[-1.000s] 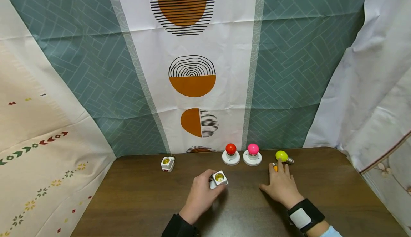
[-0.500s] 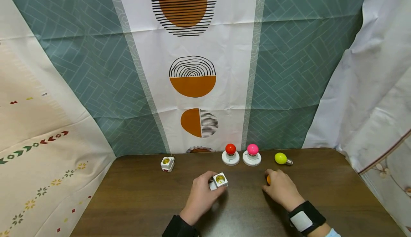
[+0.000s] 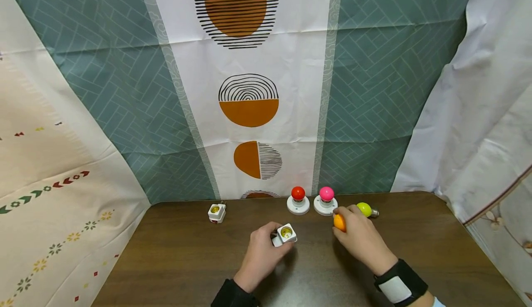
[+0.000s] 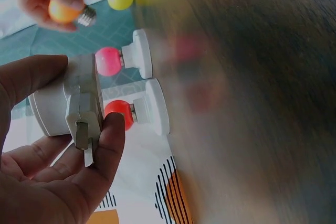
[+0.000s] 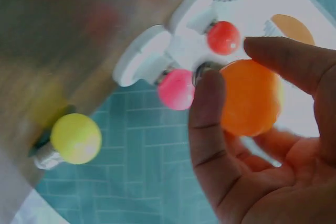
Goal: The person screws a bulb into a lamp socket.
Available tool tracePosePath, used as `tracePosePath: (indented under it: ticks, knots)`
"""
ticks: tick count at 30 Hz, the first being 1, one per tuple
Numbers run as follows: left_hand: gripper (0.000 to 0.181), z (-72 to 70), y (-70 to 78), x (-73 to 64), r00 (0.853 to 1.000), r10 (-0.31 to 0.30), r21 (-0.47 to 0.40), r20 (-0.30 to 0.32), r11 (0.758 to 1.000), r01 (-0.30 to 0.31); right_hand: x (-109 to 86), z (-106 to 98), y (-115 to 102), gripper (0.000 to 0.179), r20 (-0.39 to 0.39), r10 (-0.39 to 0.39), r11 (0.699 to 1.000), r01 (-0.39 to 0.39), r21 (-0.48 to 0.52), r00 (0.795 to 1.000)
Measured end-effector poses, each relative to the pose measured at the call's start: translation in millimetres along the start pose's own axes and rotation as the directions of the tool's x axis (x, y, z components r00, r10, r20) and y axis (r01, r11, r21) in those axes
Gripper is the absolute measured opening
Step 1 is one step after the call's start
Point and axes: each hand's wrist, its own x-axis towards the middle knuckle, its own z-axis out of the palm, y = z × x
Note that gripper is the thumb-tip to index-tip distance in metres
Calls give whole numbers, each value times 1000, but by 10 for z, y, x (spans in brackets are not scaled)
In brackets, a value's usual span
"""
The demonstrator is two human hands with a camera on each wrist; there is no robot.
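My left hand [image 3: 262,253] grips a white plug-in bulb socket [image 3: 287,234], its brass-coloured opening facing up in the head view. Two flat metal prongs stick out of this socket in the left wrist view. In my right hand [image 3: 362,236] I hold an orange light bulb [image 5: 251,98] by its round glass, between thumb and fingers. Its silver screw base [image 4: 87,16] points out past the fingers in the left wrist view. Behind the right hand lies a yellow-green bulb [image 3: 364,209] on its side, partly covered by that hand in the head view.
A red bulb [image 3: 298,193] and a pink bulb [image 3: 327,193] stand upright in round white bases [image 3: 299,206] near the back edge of the brown table [image 3: 174,261]. Another white plug-in socket [image 3: 216,213] sits at the back left. Patterned cloth [image 3: 374,90] hangs behind the table.
My right hand has taken hold of the orange bulb beside the yellow-green one and brought it left, lifted toward the left hand. The left hand keeps the socket almost in place.
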Motion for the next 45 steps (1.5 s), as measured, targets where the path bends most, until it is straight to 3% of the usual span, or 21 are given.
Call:
tracePosePath:
  ticks: [6, 14, 23, 30, 36, 45]
  knots:
    - [31, 5, 25, -12, 1000, -5, -12, 14, 1000, 5, -5, -63, -187, 49, -26, -33, 993, 36, 112, 999]
    - [31, 41, 29, -15, 999, -18, -21, 46, 1000, 19, -42, -89, -310, 52, -79, -136, 977, 147, 154, 988]
    - [34, 78, 76, -44, 999, 29, -43, 36, 999, -27, -55, -162, -476, 50, -63, -164, 931, 176, 320, 984]
    - [34, 88, 89, -56, 999, 33, -52, 34, 998, -31, -93, -142, -542, 50, -53, -257, 894, 258, 366, 965]
    - [31, 89, 99, -51, 999, 42, -48, 29, 998, -41, -104, -117, -609, 53, 0, -290, 873, 264, 409, 957]
    - [29, 90, 107, -50, 999, 26, -18, 36, 1000, -25, -116, -96, -652, 48, 7, -382, 838, 343, 425, 924]
